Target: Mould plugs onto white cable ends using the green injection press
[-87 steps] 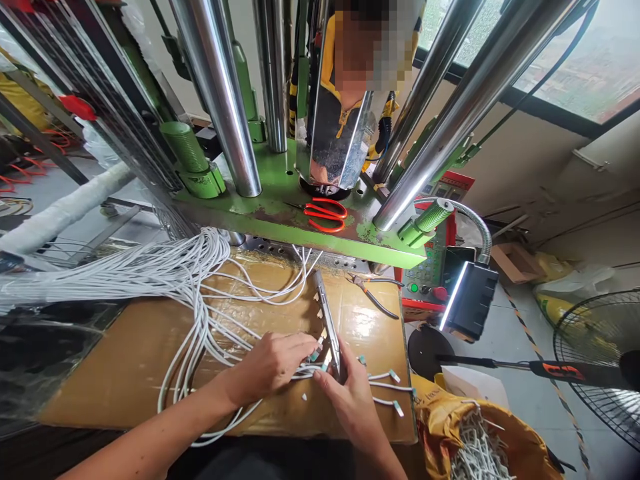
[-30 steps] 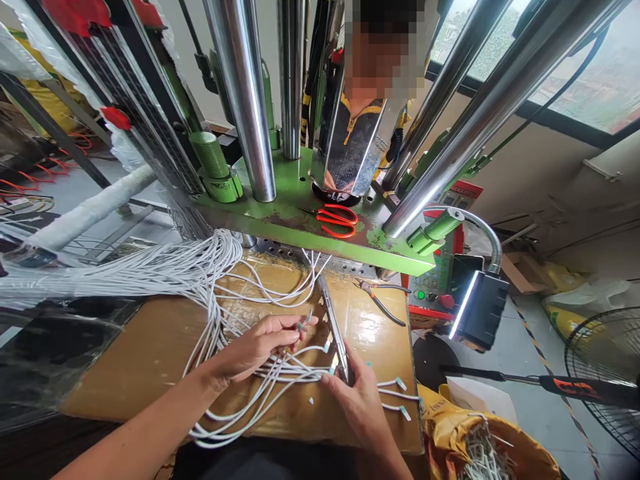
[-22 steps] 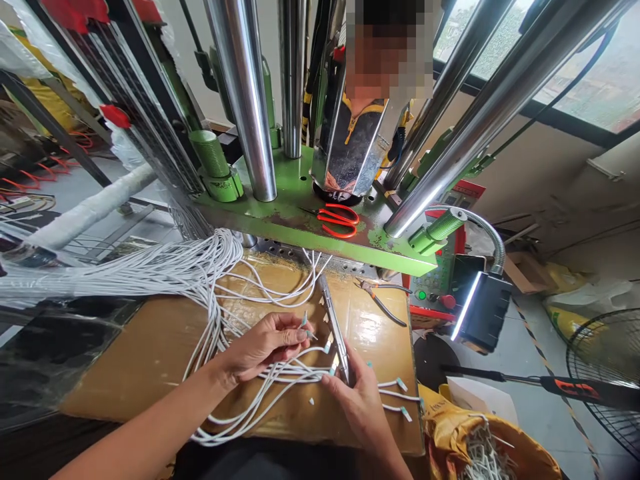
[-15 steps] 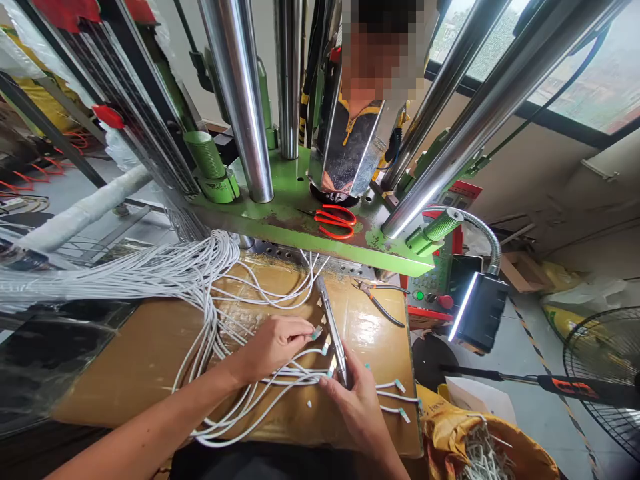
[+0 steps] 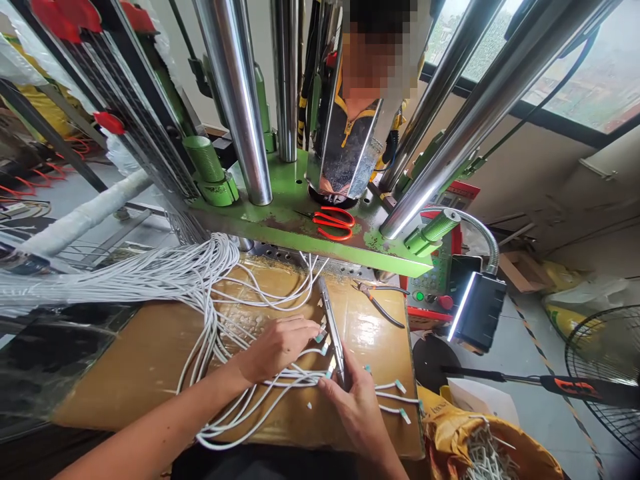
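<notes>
Left grip (image 5: 284,343) pinched closed, seemingly on cable end (image 5: 321,336); right grip (image 5: 358,395) clasps metal bar (image 5: 331,319).

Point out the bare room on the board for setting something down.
Two patches: the left end of the board, between left forearm and cables; and right of the bar, between pliers and right-edge plugs. Crowded: the bar's left side, with cables, plugs, left hand.

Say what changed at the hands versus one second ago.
The bare left hand turned palm-down and moved right, bringing a white cable's teal end close beside the long silver metal bar; no release shows. Unchanged: bare right hand gripping the bar's near end, red-handled scissors, orange-and-black-handled pliers.
</notes>
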Demonstrator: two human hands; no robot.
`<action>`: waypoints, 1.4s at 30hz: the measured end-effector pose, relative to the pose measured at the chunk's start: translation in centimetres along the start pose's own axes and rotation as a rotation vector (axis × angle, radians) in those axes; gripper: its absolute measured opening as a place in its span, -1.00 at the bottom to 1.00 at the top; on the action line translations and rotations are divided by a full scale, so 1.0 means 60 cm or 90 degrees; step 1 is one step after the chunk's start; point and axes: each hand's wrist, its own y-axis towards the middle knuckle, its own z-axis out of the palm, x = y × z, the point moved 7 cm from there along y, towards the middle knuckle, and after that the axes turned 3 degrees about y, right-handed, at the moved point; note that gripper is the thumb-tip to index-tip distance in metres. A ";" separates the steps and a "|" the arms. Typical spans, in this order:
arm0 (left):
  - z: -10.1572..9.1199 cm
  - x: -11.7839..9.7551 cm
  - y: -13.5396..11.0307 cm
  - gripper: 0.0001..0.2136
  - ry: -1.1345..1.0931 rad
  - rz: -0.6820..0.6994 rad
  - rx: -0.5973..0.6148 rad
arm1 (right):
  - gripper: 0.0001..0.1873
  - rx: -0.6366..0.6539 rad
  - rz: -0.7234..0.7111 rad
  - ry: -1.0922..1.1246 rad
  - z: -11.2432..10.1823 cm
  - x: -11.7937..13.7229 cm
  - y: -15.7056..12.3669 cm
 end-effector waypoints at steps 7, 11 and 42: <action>0.007 0.006 -0.013 -0.75 -0.044 -0.006 0.008 | -0.35 0.008 -0.020 0.075 0.006 0.006 -0.007; 0.002 0.001 -0.026 -0.75 -0.040 -0.010 0.028 | -0.37 0.016 -0.044 0.128 0.005 0.012 0.000; -0.028 0.076 -0.009 -0.70 -0.485 -0.477 -0.195 | -0.39 -0.011 -0.037 0.022 -0.022 0.004 0.004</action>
